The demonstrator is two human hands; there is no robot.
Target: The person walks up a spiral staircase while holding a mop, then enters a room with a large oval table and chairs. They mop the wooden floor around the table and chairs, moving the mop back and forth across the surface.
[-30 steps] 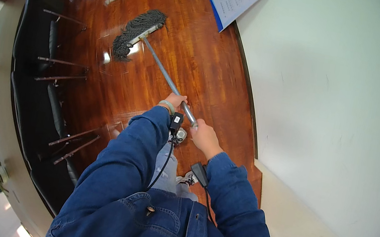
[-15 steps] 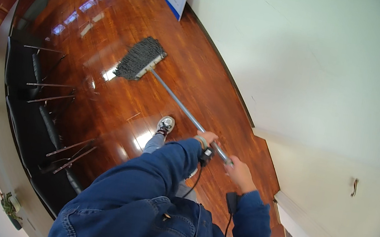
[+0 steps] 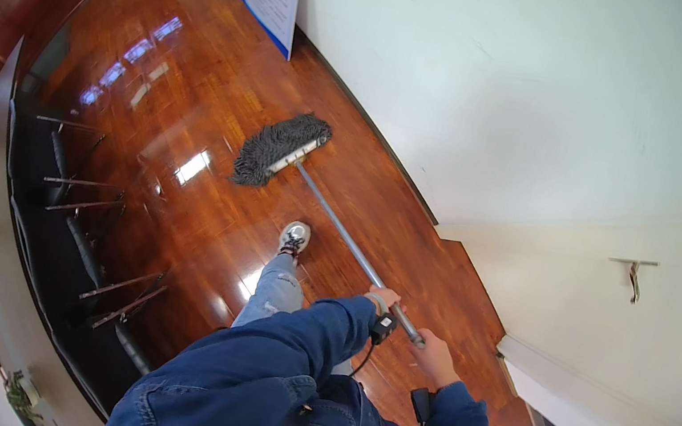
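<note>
The person's left hand [image 3: 384,298] and right hand [image 3: 435,360] wrap fingers around a slim grey metal pole [image 3: 346,237] near its top, a sensible hold; the grey string mop head [image 3: 275,148] lies on glossy reddish-brown wooden floor [image 3: 204,113]. The pole looks stiff and light, the strands soft.

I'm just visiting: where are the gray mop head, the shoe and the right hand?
Gray mop head [image 3: 276,144]: head view, on its strands.
Shoe [image 3: 294,237]: head view, on its upper.
Right hand [image 3: 436,358]: head view, on the back of the hand.
</note>
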